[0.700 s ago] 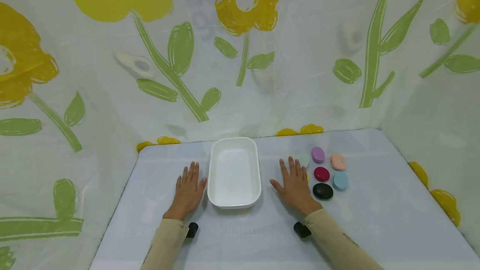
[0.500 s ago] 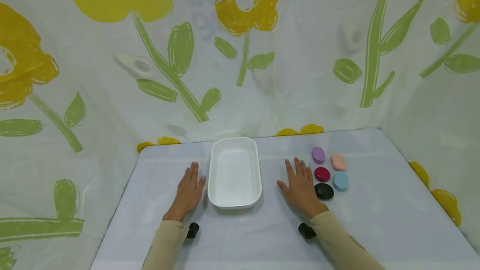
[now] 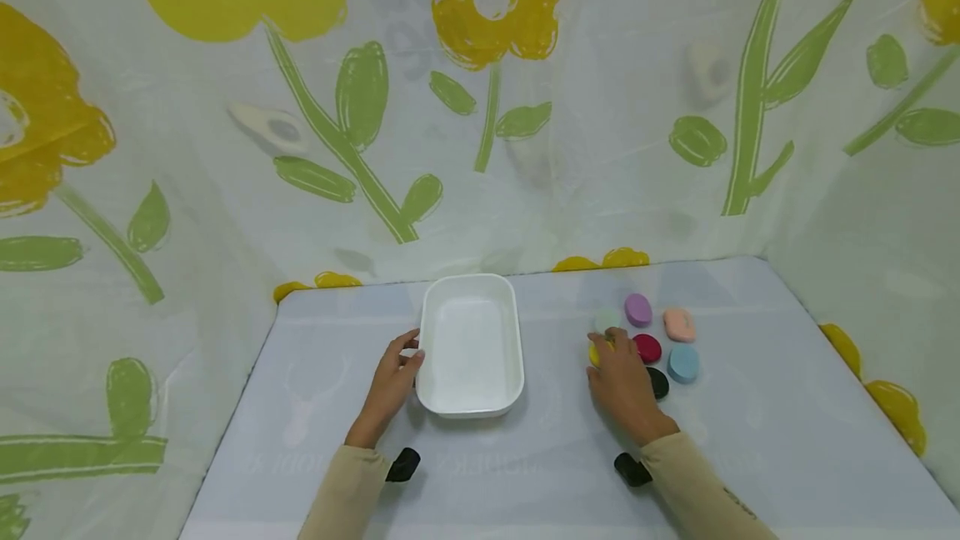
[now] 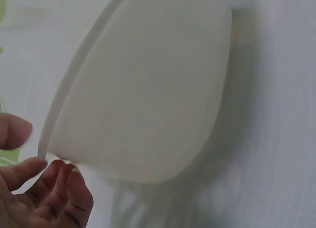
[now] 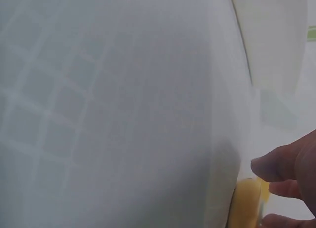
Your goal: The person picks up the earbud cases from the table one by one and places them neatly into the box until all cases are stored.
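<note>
My left hand (image 3: 411, 352) curls at the left rim of the white tray (image 3: 471, 411). In the left wrist view its thumb sits above the tray's rim (image 4: 64, 99) and its fingers (image 4: 54, 188) below it. My right hand (image 3: 604, 352) pinches a yellow stone (image 3: 595, 353) that lies on the table. In the right wrist view the yellow stone (image 5: 246, 206) sits between thumb and finger. Beside it lie a pale green stone (image 3: 605, 321), a purple stone (image 3: 638, 309), a pink stone (image 3: 678, 325), a red stone (image 3: 648, 348), a blue stone (image 3: 683, 363) and a black stone (image 3: 660, 383), which my hand half hides.
The pale tablecloth (image 3: 750, 440) covers the table. A flowered curtain (image 3: 225, 148) walls it in at the back and on both sides. The tray holds nothing.
Both hands lay flat on the table before. The left hand has moved right and curled at the tray's rim. The right hand has moved right and closed its fingers on the yellow stone.
</note>
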Demonstrator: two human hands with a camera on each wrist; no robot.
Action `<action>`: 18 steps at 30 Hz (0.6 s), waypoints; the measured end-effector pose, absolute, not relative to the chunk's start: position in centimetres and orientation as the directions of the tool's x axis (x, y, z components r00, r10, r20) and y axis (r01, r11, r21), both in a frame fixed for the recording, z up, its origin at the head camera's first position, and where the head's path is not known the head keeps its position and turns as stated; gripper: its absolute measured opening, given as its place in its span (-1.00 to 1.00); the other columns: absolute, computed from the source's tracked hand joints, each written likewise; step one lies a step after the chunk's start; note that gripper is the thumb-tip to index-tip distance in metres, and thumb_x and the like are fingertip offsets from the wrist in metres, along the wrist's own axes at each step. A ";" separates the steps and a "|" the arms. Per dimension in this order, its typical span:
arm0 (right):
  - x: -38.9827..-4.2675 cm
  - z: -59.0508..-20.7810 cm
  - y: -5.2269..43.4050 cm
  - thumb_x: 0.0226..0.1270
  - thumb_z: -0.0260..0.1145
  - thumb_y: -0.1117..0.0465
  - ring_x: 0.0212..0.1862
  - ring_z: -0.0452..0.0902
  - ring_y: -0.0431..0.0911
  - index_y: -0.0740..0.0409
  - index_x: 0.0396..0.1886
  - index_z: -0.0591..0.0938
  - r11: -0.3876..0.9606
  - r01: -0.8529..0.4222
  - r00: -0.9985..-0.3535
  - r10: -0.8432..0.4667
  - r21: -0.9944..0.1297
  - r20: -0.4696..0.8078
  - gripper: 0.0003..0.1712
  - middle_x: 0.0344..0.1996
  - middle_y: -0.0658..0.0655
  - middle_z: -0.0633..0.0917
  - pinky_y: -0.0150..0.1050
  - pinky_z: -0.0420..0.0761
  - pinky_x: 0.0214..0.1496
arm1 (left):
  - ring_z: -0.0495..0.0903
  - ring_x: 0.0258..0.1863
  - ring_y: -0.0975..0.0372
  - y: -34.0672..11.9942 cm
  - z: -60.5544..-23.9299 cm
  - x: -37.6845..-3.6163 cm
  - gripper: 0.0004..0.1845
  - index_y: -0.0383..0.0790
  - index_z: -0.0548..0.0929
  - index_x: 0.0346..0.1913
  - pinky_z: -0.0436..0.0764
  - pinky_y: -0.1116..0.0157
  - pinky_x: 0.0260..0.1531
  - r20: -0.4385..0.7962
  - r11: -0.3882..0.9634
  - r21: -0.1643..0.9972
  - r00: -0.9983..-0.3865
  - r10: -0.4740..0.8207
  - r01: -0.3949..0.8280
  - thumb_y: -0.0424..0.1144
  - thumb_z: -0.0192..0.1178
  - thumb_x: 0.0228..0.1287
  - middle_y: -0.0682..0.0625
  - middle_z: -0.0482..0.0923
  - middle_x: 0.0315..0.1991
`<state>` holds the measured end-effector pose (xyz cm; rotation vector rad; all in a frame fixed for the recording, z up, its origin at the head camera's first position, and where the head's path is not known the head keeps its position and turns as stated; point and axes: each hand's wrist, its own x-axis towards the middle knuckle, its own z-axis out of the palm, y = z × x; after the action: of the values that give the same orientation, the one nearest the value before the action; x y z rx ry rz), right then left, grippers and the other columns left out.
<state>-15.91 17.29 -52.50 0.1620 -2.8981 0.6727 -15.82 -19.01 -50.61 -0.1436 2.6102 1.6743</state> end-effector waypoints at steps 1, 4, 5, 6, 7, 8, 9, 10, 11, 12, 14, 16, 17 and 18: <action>-15.8 -52.5 17.4 0.28 0.47 0.41 0.19 0.48 0.36 0.40 0.26 0.62 0.885 -0.148 -0.979 -0.069 -0.441 0.190 -0.46 0.27 0.49 0.46 0.24 0.68 0.11 | 0.55 -0.01 0.04 -18.9 -50.6 -15.9 -0.47 -0.35 0.38 0.54 0.59 0.28 -0.25 -0.081 0.398 0.911 -0.994 -0.074 -0.104 -0.30 0.07 0.62 -0.27 0.46 0.28; -15.6 -52.3 17.5 0.29 0.44 0.47 0.16 0.47 0.35 0.42 0.18 0.66 0.864 -0.167 -0.976 -0.078 -0.475 0.202 -0.56 0.23 0.48 0.47 0.25 0.69 0.08 | 0.59 -0.11 0.08 -18.6 -50.4 -16.0 -0.50 -0.37 0.46 0.48 0.61 0.31 -0.33 -0.088 0.360 0.925 -0.989 -0.114 -0.124 -0.39 0.11 0.55 -0.28 0.51 0.19; -15.5 -52.2 17.6 0.29 0.44 0.48 0.16 0.47 0.35 0.43 0.16 0.67 0.860 -0.170 -0.976 -0.080 -0.481 0.202 -0.58 0.22 0.48 0.47 0.25 0.69 0.09 | 0.60 -0.13 0.11 -18.6 -50.3 -16.0 -0.50 -0.36 0.48 0.47 0.62 0.32 -0.35 -0.100 0.347 0.928 -0.987 -0.127 -0.138 -0.40 0.12 0.53 -0.27 0.52 0.17; -15.5 -52.1 17.6 0.30 0.43 0.49 0.15 0.47 0.34 0.43 0.14 0.68 0.857 -0.172 -0.976 -0.082 -0.486 0.200 -0.60 0.20 0.47 0.48 0.25 0.69 0.10 | 0.60 -0.16 0.13 -18.5 -50.3 -16.1 -0.50 -0.36 0.50 0.46 0.62 0.33 -0.37 -0.108 0.337 0.930 -0.985 -0.136 -0.148 -0.42 0.12 0.52 -0.27 0.52 0.15; -15.4 -52.0 17.6 0.31 0.42 0.50 0.15 0.46 0.33 0.43 0.14 0.68 0.855 -0.172 -0.977 -0.085 -0.490 0.196 -0.61 0.19 0.46 0.48 0.24 0.68 0.12 | 0.60 -0.19 0.15 -18.5 -50.3 -16.1 -0.51 -0.36 0.51 0.46 0.62 0.34 -0.38 -0.121 0.323 0.932 -0.982 -0.145 -0.162 -0.42 0.13 0.52 -0.27 0.52 0.14; -15.4 -52.0 17.7 0.31 0.42 0.50 0.14 0.47 0.32 0.42 0.13 0.68 0.854 -0.173 -0.977 -0.087 -0.491 0.194 -0.61 0.17 0.46 0.49 0.24 0.68 0.13 | 0.60 -0.21 0.17 -18.5 -50.3 -16.1 -0.51 -0.35 0.51 0.46 0.62 0.35 -0.39 -0.134 0.307 0.935 -0.980 -0.150 -0.175 -0.43 0.13 0.51 -0.26 0.52 0.13; -15.4 -51.9 17.7 0.32 0.42 0.50 0.13 0.47 0.32 0.42 0.13 0.68 0.853 -0.173 -0.978 -0.088 -0.493 0.190 -0.62 0.16 0.45 0.50 0.24 0.68 0.14 | 0.59 -0.23 0.18 -18.5 -50.2 -16.2 -0.50 -0.35 0.52 0.46 0.63 0.35 -0.40 -0.146 0.291 0.939 -0.978 -0.152 -0.185 -0.44 0.14 0.51 -0.27 0.51 0.13; -15.4 -51.9 17.7 0.33 0.41 0.50 0.13 0.47 0.31 0.41 0.13 0.68 0.854 -0.172 -0.979 -0.090 -0.492 0.185 -0.62 0.15 0.44 0.50 0.23 0.68 0.15 | 0.59 -0.25 0.19 -18.6 -50.3 -16.1 -0.50 -0.36 0.52 0.46 0.63 0.35 -0.41 -0.156 0.272 0.943 -0.976 -0.151 -0.192 -0.45 0.14 0.51 -0.27 0.51 0.14; -15.5 -52.0 17.8 0.33 0.41 0.50 0.14 0.47 0.31 0.40 0.13 0.68 0.855 -0.168 -0.980 -0.090 -0.491 0.178 -0.62 0.15 0.44 0.51 0.22 0.67 0.16 | 0.60 -0.27 0.20 -18.6 -50.3 -16.1 -0.50 -0.36 0.52 0.46 0.63 0.35 -0.42 -0.164 0.255 0.947 -0.975 -0.149 -0.198 -0.46 0.14 0.51 -0.28 0.50 0.14; -15.5 -51.9 17.8 0.33 0.42 0.50 0.14 0.48 0.30 0.39 0.13 0.69 0.855 -0.165 -0.981 -0.089 -0.492 0.173 -0.63 0.15 0.43 0.52 0.22 0.67 0.17 | 0.60 -0.29 0.20 -18.7 -50.3 -16.1 -0.50 -0.38 0.52 0.45 0.63 0.35 -0.43 -0.171 0.238 0.950 -0.975 -0.146 -0.202 -0.47 0.15 0.50 -0.29 0.50 0.15; -15.6 -51.9 17.9 0.32 0.43 0.51 0.13 0.49 0.30 0.38 0.12 0.69 0.858 -0.157 -0.983 -0.089 -0.489 0.160 -0.63 0.15 0.42 0.53 0.21 0.67 0.18 | 0.59 -0.32 0.21 -18.7 -50.3 -16.1 -0.50 -0.37 0.51 0.46 0.63 0.35 -0.45 -0.186 0.208 0.955 -0.973 -0.138 -0.212 -0.48 0.15 0.50 -0.29 0.49 0.16; -15.7 -51.9 17.9 0.31 0.44 0.51 0.12 0.51 0.29 0.36 0.12 0.70 0.861 -0.150 -0.985 -0.090 -0.487 0.145 -0.62 0.15 0.42 0.53 0.21 0.67 0.20 | 0.59 -0.33 0.23 -18.8 -50.3 -16.0 -0.50 -0.37 0.51 0.46 0.63 0.35 -0.47 -0.196 0.188 0.957 -0.971 -0.134 -0.219 -0.48 0.15 0.50 -0.29 0.48 0.16; -15.7 -51.9 17.9 0.30 0.45 0.51 0.12 0.52 0.28 0.35 0.11 0.70 0.862 -0.148 -0.986 -0.092 -0.485 0.137 -0.62 0.16 0.41 0.54 0.21 0.67 0.21 | 0.59 -0.34 0.24 -18.9 -50.3 -16.1 -0.50 -0.37 0.52 0.46 0.62 0.35 -0.47 -0.200 0.183 0.958 -0.971 -0.134 -0.222 -0.48 0.16 0.50 -0.28 0.48 0.15; -15.8 -51.9 17.9 0.30 0.46 0.50 0.12 0.53 0.28 0.35 0.11 0.69 0.863 -0.147 -0.987 -0.095 -0.484 0.130 -0.62 0.16 0.41 0.54 0.21 0.66 0.21 | 0.59 -0.34 0.25 -18.9 -50.3 -16.1 -0.50 -0.37 0.52 0.45 0.63 0.35 -0.48 -0.204 0.179 0.958 -0.970 -0.134 -0.226 -0.48 0.16 0.50 -0.28 0.48 0.15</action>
<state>-15.77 17.87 -51.89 0.1906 -2.9330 0.7739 -16.06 -18.91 -50.33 -0.3603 2.3546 1.9343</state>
